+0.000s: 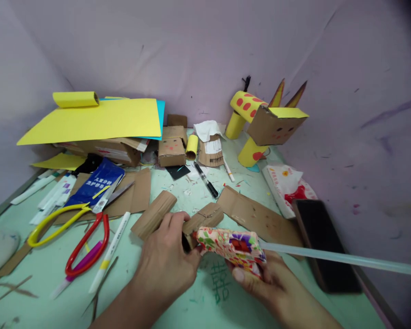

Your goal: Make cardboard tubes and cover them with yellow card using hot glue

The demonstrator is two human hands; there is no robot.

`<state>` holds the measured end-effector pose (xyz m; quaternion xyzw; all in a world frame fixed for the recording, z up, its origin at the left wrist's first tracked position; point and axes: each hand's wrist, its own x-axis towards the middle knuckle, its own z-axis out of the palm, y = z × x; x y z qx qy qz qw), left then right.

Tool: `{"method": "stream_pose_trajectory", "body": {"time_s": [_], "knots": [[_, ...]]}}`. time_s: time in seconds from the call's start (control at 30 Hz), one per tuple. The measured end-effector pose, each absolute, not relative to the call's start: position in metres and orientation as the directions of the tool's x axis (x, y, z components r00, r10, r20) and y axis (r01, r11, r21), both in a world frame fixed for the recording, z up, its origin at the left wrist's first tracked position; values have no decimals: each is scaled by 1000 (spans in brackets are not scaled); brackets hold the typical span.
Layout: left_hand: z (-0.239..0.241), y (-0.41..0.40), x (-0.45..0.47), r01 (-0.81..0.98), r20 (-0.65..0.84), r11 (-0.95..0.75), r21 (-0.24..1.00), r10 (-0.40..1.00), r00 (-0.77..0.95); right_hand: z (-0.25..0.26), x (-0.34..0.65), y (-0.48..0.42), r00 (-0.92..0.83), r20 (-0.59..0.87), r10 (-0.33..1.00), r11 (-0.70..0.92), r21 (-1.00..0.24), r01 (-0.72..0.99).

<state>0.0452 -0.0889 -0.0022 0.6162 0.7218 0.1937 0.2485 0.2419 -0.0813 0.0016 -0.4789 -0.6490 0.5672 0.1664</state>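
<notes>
My left hand (167,258) is closed on a small brown cardboard tube (205,216), its thumb by the tube's near end. A second cardboard tube (155,214) lies just beyond my knuckles. My right hand (270,283) grips a hot glue gun (226,242) wrapped in floral-patterned covering. A long translucent glue stick (329,257) sticks out of its back toward the right. The gun's nozzle points left and is right at the held tube's near end; whether it touches cannot be made out. A flat cardboard strip (256,214) lies beyond the gun.
Scissors (89,237) with yellow and red handles and several markers (109,251) lie at left. Yellow card (106,119) tops a box behind them. A cardboard giraffe-like figure (272,125) stands at back right, near a tissue pack (277,187) and a phone (324,242).
</notes>
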Motion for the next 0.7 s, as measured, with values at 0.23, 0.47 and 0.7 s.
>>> {"method": "stream_pose_trajectory", "body": {"time_s": [0.23,0.47,0.7], "knots": [[1,-88,46,803,-141,169,571,984,-107,3,240,-81,-472,-354,807,-129,-886,445],[4,-85,44,804,-195,204,559,974,-111,2,240,-75,-418,-307,855,-142,-913,382],[8,-83,38,862,-266,224,454,958,-109,-5,258,-54,-226,-378,898,-294,-896,334]]}}
